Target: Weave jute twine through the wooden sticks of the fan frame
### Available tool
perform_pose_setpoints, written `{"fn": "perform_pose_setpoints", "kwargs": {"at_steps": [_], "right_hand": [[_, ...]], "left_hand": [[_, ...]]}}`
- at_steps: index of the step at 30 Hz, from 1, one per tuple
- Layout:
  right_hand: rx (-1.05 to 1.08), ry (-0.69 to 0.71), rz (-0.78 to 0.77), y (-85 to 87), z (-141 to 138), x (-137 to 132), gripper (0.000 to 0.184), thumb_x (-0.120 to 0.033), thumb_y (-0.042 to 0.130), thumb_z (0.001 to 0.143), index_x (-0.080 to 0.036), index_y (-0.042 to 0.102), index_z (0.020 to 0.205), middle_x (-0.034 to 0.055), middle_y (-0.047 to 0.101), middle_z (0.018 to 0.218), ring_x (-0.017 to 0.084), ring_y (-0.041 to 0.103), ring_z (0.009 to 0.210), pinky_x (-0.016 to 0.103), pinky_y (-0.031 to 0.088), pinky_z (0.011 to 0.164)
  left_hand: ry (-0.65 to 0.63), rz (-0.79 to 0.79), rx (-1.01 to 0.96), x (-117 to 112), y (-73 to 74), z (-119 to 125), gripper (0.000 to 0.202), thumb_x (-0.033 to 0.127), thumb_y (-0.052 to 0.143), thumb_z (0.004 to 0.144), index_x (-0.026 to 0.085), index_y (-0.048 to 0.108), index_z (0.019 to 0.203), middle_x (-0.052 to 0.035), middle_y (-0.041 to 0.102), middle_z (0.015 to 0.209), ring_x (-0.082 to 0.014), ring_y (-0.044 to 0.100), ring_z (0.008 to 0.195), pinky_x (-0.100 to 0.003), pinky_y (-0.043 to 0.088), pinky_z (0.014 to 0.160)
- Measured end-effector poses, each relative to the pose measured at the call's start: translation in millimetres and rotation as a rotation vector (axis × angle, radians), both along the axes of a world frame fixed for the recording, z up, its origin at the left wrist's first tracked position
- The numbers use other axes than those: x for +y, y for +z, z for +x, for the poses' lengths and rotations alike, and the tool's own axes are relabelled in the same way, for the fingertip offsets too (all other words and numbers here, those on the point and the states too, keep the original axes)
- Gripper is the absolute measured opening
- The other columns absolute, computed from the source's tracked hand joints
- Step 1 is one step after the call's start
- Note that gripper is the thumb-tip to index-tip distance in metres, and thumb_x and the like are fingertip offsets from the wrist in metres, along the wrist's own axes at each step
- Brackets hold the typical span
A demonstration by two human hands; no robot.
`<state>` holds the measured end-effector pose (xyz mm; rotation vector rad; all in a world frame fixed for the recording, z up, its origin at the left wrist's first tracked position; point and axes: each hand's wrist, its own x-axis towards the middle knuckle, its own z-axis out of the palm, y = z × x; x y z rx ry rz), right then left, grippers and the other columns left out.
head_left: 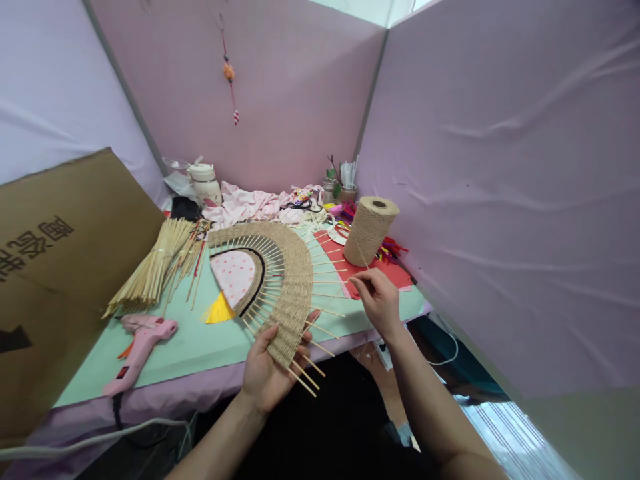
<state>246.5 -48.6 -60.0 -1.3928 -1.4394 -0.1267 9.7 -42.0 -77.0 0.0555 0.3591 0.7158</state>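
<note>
Left grip (261,370) clasps woven fan (296,273); right grip (380,301) pinches twine (363,254); pot (347,194) holds white sticks (349,174).

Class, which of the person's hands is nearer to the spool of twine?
Right. The right hand is just below the spool of twine in the picture; the left hand is farther off, gripping the woven piece.

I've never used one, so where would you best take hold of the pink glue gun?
Probably by its handle, coming from the front of the table: the pink glue gun lies on its side, that handle slanting toward the near edge.
</note>
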Motion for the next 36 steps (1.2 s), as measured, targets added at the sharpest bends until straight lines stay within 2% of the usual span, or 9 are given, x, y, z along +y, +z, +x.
{"fn": "perform_pose_setpoints", "kwargs": {"at_steps": [5, 11, 15, 21, 24, 28, 32, 36], "right_hand": [[-0.019, 0.001, 0.027, -1.7, -0.2, -0.9, 0.015, -0.032, 0.059, 0.091, -0.022, 0.065, 0.082, 0.003, 0.063, 0.074, 0.016, 0.054, 0.064, 0.03, 0.043, 0.06], [-0.048, 0.012, 0.065, -2.9, 4.1, -4.3, 0.011, -0.029, 0.061, 0.09, -0.022, 0.065, 0.083, 0.0032, 0.064, 0.075, 0.016, 0.056, 0.066, 0.03, 0.043, 0.061], [0.012, -0.005, 0.006, -6.3, 0.6, 0.2, 0.016, -0.033, 0.06, 0.09, -0.022, 0.065, 0.08, 0.0031, 0.063, 0.073, 0.016, 0.055, 0.065, 0.03, 0.043, 0.061], [0.34, -0.016, -0.181, -20.9, -11.4, 18.1, 0.027, -0.044, 0.063, 0.084, -0.019, 0.064, 0.074, 0.0026, 0.064, 0.069, 0.015, 0.053, 0.061, 0.029, 0.041, 0.06], [0.501, -0.032, -0.22, -27.5, -16.9, 24.4, 0.033, -0.049, 0.067, 0.078, -0.017, 0.062, 0.068, 0.0002, 0.06, 0.062, 0.013, 0.048, 0.058, 0.027, 0.038, 0.058], [0.701, -0.025, -0.25, -37.7, -25.7, 35.3, 0.038, -0.052, 0.069, 0.071, -0.016, 0.06, 0.065, -0.0024, 0.055, 0.058, 0.012, 0.044, 0.057, 0.025, 0.034, 0.055], [0.879, 0.038, -0.218, -46.2, -41.1, 62.5, 0.035, -0.05, 0.071, 0.068, -0.017, 0.058, 0.067, -0.0028, 0.056, 0.061, 0.011, 0.044, 0.056, 0.025, 0.035, 0.055], [1.019, 0.136, -0.177, -38.2, -62.2, 87.3, 0.03, -0.048, 0.066, 0.072, -0.021, 0.055, 0.075, -0.0013, 0.06, 0.071, 0.013, 0.049, 0.06, 0.026, 0.04, 0.057]], "left_hand": [[0.024, 0.008, 0.025, -0.5, 0.0, -0.4, 0.065, 0.02, 0.047, 0.087, 0.016, 0.03, 0.15, -0.0218, 0.056, 0.136, -0.0168, 0.064, 0.078, -0.025, 0.053, 0.06], [0.014, 0.024, 0.05, -0.1, 0.0, -0.8, 0.065, 0.019, 0.047, 0.088, 0.015, 0.029, 0.15, -0.0221, 0.057, 0.134, -0.0153, 0.065, 0.079, -0.024, 0.056, 0.066], [0.011, 0.023, 0.053, -0.6, -1.6, -1.0, 0.063, 0.02, 0.045, 0.09, 0.014, 0.028, 0.15, -0.0218, 0.058, 0.133, -0.0158, 0.067, 0.08, -0.025, 0.058, 0.071], [0.021, 0.0, 0.083, 0.5, -3.9, -0.2, 0.062, 0.02, 0.045, 0.092, 0.012, 0.026, 0.151, -0.0242, 0.059, 0.131, -0.0171, 0.07, 0.084, -0.025, 0.058, 0.076], [0.026, -0.038, 0.086, 3.5, -1.3, 1.9, 0.061, 0.02, 0.044, 0.093, 0.01, 0.027, 0.15, -0.0253, 0.059, 0.13, -0.0179, 0.07, 0.089, -0.024, 0.058, 0.079], [-0.005, -0.02, 0.032, 5.6, 6.7, 8.6, 0.059, 0.021, 0.042, 0.093, 0.01, 0.027, 0.15, -0.023, 0.063, 0.126, -0.0178, 0.071, 0.089, -0.025, 0.058, 0.08], [-0.022, -0.032, 0.009, 2.9, 15.9, 19.5, 0.056, 0.019, 0.039, 0.094, 0.011, 0.031, 0.149, -0.0206, 0.065, 0.124, -0.0186, 0.071, 0.094, -0.026, 0.058, 0.082], [-0.017, -0.057, -0.004, 0.4, 22.1, 26.8, 0.053, 0.019, 0.041, 0.094, 0.011, 0.035, 0.146, -0.0197, 0.063, 0.126, -0.0194, 0.07, 0.099, -0.027, 0.058, 0.082]]}}
